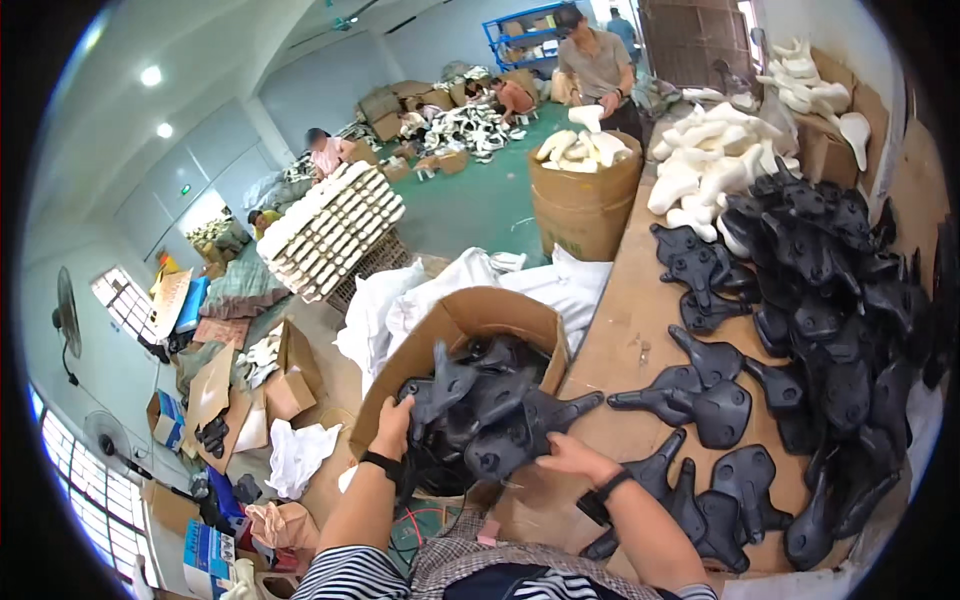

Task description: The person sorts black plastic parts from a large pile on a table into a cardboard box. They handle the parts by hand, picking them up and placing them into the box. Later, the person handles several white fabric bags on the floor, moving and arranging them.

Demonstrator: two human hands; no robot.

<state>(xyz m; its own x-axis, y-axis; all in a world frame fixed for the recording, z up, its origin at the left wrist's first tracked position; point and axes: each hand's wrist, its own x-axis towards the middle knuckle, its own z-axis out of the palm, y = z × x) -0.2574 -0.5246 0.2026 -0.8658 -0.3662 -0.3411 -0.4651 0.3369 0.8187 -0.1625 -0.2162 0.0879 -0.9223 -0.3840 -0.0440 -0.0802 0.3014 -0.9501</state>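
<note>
Black bicycle saddle shells, each broad at one end with a narrow nose, fill a round-sided cardboard box in front of me. My left hand is closed on the edge of one saddle shell at the box's left side. My right hand grips another saddle shell by its near edge, over the box's right side. The nose of that shell points right, toward the table. Fingertips of both hands are partly hidden behind the shells.
On the cardboard-covered table at right lie loose black shells and a tall black heap. White saddle pieces are piled behind. A person stands at a carton of white pieces. White sacks lie beyond my box.
</note>
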